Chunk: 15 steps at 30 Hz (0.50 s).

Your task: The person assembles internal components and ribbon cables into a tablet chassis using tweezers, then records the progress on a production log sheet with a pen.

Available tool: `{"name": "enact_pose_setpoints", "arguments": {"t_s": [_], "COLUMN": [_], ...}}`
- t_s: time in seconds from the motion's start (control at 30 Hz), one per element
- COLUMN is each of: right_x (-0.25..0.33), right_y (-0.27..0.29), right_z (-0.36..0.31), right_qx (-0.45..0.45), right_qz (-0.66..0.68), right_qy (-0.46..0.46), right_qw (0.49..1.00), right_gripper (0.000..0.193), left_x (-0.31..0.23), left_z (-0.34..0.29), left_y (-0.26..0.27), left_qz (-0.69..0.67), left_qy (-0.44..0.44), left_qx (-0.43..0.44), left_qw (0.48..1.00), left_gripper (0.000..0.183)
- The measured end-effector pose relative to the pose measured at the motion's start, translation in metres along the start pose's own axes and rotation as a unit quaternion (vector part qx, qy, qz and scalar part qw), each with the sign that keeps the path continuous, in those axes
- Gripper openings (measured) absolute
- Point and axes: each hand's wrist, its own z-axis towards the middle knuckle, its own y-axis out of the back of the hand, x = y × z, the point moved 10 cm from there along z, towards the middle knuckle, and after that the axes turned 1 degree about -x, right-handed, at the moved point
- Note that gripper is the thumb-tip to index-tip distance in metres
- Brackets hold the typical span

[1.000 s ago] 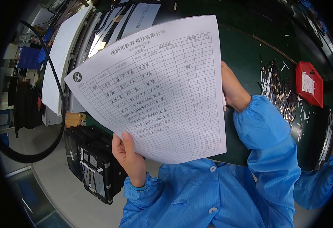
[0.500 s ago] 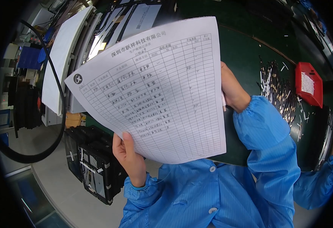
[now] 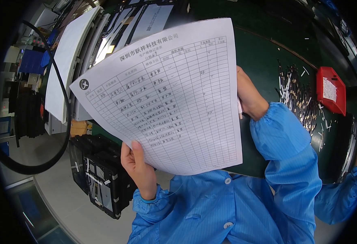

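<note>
A white paper form (image 3: 194,134) with a printed table and handwriting fills the middle, tilted and slightly curved. My left hand (image 3: 140,166) pinches its lower left edge, with the thumb on top. My right hand (image 3: 251,95) is at the form's right edge, partly behind it. Its fingers are curled and mostly hidden by the paper. A small pale piece (image 3: 240,107) shows beside them, too little of it to name. Blue sleeves cover both my arms.
On the green table (image 3: 264,53) at right lie many thin strip parts (image 3: 294,93) and a red bin (image 3: 331,91) of white pieces. Flat panels (image 3: 146,20) lie at far left. A black cable (image 3: 60,77) loops at left, above a black stack (image 3: 101,175). Another person's sleeve (image 3: 341,199) is at right.
</note>
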Motion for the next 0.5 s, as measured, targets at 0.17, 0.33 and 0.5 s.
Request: {"name": "enact_pose_setpoints", "arguments": {"t_s": [0.17, 0.33, 0.5], "right_x": [-0.0012, -0.0018, -0.0031], "right_y": [0.0046, 0.006, 0.0049], "right_z": [0.0008, 0.0005, 0.0016], "right_qx": [-0.02, -0.032, -0.024], "right_qz": [-0.031, -0.025, -0.023], "right_qy": [-0.009, -0.009, -0.007], "right_qw": [0.999, 0.999, 0.999], "right_gripper": [0.025, 0.024, 0.024], "left_x": [0.0015, 0.0007, 0.0003], "left_z": [0.0009, 0.0008, 0.0004], "left_y": [-0.0009, -0.0017, -0.0005], "left_qz": [-0.003, -0.002, 0.001], "left_qy": [0.002, 0.003, 0.0], "left_qx": [0.002, 0.0, 0.001], "left_qw": [1.0, 1.0, 1.0], "left_gripper": [0.03, 0.03, 0.03]}}
